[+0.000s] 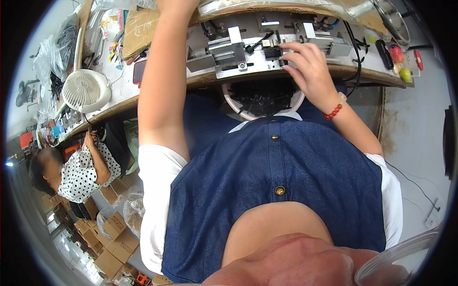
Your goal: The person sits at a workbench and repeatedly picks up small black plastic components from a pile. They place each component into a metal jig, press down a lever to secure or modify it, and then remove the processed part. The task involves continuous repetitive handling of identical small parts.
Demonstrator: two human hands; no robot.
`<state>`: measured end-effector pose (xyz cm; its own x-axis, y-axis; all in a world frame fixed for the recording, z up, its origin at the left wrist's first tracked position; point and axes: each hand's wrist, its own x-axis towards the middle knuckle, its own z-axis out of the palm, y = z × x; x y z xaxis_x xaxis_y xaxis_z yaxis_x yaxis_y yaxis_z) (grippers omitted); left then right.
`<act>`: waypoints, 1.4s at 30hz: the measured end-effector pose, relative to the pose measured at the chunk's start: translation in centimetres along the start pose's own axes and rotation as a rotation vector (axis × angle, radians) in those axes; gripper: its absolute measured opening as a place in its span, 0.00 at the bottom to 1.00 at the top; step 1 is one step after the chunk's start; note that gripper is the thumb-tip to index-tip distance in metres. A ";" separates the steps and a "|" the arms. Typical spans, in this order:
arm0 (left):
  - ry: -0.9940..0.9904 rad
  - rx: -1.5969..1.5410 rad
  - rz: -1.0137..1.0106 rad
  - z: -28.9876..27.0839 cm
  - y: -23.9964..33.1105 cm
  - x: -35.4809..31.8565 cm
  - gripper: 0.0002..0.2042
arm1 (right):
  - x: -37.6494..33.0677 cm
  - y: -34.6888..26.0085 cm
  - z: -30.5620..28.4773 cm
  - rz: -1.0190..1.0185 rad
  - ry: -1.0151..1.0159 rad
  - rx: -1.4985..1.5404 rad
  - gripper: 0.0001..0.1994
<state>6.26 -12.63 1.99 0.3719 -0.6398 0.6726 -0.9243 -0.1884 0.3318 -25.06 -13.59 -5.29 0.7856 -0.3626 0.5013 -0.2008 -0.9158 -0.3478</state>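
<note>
My right hand [309, 64] is at the middle of a metal clamping fixture [234, 52] on the bench. Its curved fingertips and thumb close on a small black part [281, 62] by the fixture's central block; the fingers partly cover it. Beside them, a black block [272, 51] sits in the fixture. My left arm reaches up past the fixture's left side, and my left hand [176, 4] is cut off by the top edge, its fingers out of sight. A black-handled lever [253, 47] lies left of the block.
Below the bench edge, a pale basket [232, 106] holds many black strips. A white fan [86, 90] and a phone [139, 71] are on the left. Black cables [355, 47] hang at the right, near a metal bowl [396, 21]. Another person [86, 171] sits at the left.
</note>
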 end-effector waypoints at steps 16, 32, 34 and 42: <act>-0.162 -0.622 0.047 -2.5 5.7 -10.9 0.09 | 4.0 2.2 -1.4 -0.078 0.032 -0.206 0.12; -0.240 -0.466 0.124 2.6 8.1 -19.0 0.10 | 18.2 13.7 -4.2 0.531 0.085 0.002 0.13; -0.272 -0.445 0.115 2.1 8.2 -18.9 0.11 | 17.2 10.5 -5.5 0.584 0.121 0.199 0.12; -0.227 -0.532 0.106 0.3 6.9 -14.6 0.13 | 9.2 3.4 -5.6 0.374 0.198 1.130 0.10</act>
<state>-5.60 -4.82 -5.72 0.1978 -0.7895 0.5810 -0.7636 0.2476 0.5964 -21.85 -21.04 2.58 0.6651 -0.6841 0.2996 0.3065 -0.1159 -0.9448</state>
